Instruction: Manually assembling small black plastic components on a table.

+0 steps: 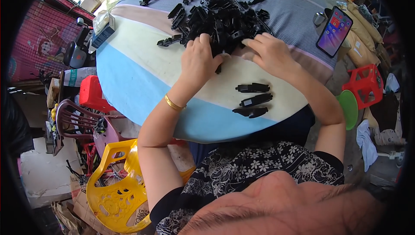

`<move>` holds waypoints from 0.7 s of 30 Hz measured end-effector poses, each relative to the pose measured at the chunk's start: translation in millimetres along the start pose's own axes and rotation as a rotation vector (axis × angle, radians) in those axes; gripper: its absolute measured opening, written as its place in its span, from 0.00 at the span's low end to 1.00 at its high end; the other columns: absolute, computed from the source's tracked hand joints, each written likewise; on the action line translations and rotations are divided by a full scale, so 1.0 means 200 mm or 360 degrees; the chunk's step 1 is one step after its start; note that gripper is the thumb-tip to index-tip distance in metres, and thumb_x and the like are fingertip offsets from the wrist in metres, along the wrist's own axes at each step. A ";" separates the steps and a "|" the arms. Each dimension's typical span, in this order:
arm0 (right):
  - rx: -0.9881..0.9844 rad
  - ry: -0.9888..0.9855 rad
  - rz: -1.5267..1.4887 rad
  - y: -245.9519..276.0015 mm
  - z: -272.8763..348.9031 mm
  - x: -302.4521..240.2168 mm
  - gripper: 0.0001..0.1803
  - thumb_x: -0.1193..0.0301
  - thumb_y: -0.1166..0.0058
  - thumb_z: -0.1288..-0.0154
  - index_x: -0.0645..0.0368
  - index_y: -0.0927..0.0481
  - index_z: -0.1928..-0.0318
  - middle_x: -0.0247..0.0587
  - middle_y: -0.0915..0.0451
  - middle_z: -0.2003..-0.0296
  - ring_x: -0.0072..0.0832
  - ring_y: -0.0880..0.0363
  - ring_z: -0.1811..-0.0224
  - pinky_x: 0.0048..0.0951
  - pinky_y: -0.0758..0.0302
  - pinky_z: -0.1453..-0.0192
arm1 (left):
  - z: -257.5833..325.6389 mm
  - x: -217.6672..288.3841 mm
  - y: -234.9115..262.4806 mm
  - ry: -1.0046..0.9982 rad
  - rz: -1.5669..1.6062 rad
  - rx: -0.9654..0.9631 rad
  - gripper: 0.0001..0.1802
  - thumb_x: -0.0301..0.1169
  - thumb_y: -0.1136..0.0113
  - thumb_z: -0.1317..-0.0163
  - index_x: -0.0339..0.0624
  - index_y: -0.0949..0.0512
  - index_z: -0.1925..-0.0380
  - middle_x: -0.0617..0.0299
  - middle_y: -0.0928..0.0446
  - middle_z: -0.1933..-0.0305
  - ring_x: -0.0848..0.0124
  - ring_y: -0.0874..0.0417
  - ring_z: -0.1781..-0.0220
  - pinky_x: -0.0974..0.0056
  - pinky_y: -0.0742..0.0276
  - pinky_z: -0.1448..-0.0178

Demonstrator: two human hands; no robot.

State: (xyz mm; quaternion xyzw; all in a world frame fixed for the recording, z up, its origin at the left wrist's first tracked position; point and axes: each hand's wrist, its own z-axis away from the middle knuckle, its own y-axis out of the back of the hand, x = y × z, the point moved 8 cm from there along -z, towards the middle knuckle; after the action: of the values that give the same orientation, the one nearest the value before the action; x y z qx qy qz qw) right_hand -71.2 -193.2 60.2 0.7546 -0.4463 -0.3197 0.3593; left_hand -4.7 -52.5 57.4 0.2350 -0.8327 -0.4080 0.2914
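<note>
A large heap of small black plastic parts covers the far middle of the table. At its near edge, my left hand has its fingers curled in among the parts, closed on something I cannot make out. One black piece shows just below its thumb. To the right, my right hand reaches to the heap's near right edge with bent fingers; its thumb is blurred and its grip unclear. Three long black plastic pieces lie apart in a short column, nearer to me on the right.
A striped cloth covers the round-edged table. A tissue box stands at its left edge; a phone is propped at the right. Around it are a yellow chair, a red stool and a purple chair.
</note>
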 end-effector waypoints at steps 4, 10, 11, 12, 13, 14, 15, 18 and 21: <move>-0.0155 0.0054 0.0350 -0.22 -0.07 0.07 0.14 0.69 0.39 0.55 0.59 0.23 0.65 0.38 0.26 0.74 0.35 0.25 0.66 0.32 0.25 0.63 | 0.01 -0.04 -0.06 -0.0016 -0.0041 -0.0157 0.24 0.39 0.31 0.52 0.36 0.28 0.62 0.54 0.25 0.68 0.56 0.24 0.64 0.59 0.27 0.59; -0.0096 -0.0115 0.0308 -0.20 -0.05 0.16 0.12 0.65 0.39 0.51 0.58 0.25 0.72 0.43 0.22 0.74 0.36 0.21 0.66 0.35 0.24 0.64 | 0.01 0.01 -0.06 0.0370 0.1197 -0.0406 0.16 0.19 0.40 0.46 0.35 0.30 0.57 0.61 0.23 0.63 0.76 0.23 0.62 0.70 0.26 0.57; -0.0098 -0.0116 0.0309 -0.19 -0.06 0.14 0.12 0.65 0.39 0.51 0.58 0.25 0.72 0.43 0.22 0.74 0.36 0.21 0.66 0.35 0.24 0.64 | 0.02 0.02 -0.06 0.0371 0.1199 -0.0407 0.16 0.19 0.40 0.46 0.35 0.30 0.57 0.61 0.23 0.63 0.76 0.23 0.62 0.70 0.26 0.57; -0.0137 -0.0230 0.0320 -0.18 -0.08 0.15 0.12 0.65 0.40 0.49 0.59 0.25 0.71 0.43 0.21 0.73 0.37 0.21 0.66 0.36 0.24 0.64 | 0.03 0.05 -0.09 0.0399 0.1536 -0.0492 0.16 0.15 0.42 0.47 0.35 0.30 0.57 0.62 0.24 0.62 0.78 0.24 0.60 0.71 0.26 0.55; -0.0175 -0.0343 0.0331 -0.17 -0.09 0.16 0.12 0.65 0.40 0.47 0.59 0.26 0.69 0.43 0.21 0.73 0.38 0.21 0.66 0.37 0.24 0.64 | 0.04 0.07 -0.11 0.0425 0.1873 -0.0576 0.16 0.12 0.44 0.47 0.35 0.30 0.58 0.64 0.24 0.61 0.81 0.25 0.59 0.72 0.26 0.54; -0.0177 -0.0362 0.0312 -0.18 -0.10 0.18 0.13 0.63 0.40 0.46 0.59 0.25 0.69 0.43 0.21 0.73 0.40 0.20 0.67 0.39 0.24 0.65 | 0.06 0.08 -0.17 0.0420 0.1926 -0.0710 0.16 0.14 0.44 0.47 0.35 0.30 0.58 0.64 0.24 0.61 0.80 0.25 0.59 0.72 0.26 0.53; -0.0176 -0.0363 0.0313 -0.18 -0.11 0.20 0.13 0.63 0.40 0.46 0.59 0.25 0.69 0.43 0.21 0.73 0.40 0.20 0.67 0.39 0.24 0.65 | 0.08 0.08 -0.21 0.0420 0.1814 -0.0816 0.16 0.14 0.44 0.48 0.35 0.30 0.58 0.64 0.25 0.61 0.81 0.25 0.59 0.73 0.26 0.53; -0.0273 -0.0451 0.0321 -0.20 -0.10 0.26 0.12 0.64 0.41 0.46 0.59 0.25 0.69 0.44 0.21 0.73 0.41 0.20 0.67 0.39 0.23 0.64 | 0.10 0.13 -0.20 0.0024 0.1027 -0.0702 0.13 0.19 0.39 0.54 0.37 0.25 0.66 0.59 0.25 0.66 0.66 0.23 0.60 0.65 0.26 0.53; -0.0226 -0.0217 0.0318 -0.16 -0.06 0.23 0.11 0.68 0.43 0.45 0.62 0.25 0.67 0.47 0.21 0.71 0.43 0.21 0.68 0.40 0.24 0.64 | 0.14 0.19 -0.15 -0.0291 0.0573 -0.0397 0.12 0.24 0.37 0.58 0.37 0.23 0.69 0.53 0.26 0.68 0.53 0.27 0.58 0.56 0.28 0.51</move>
State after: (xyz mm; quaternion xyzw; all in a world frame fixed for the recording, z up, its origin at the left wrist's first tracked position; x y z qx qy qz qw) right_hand -29.4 -219.9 33.3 0.6557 -0.5188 -0.3638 0.4107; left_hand -47.2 -78.1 31.1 0.0071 -0.8272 -0.4688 0.3097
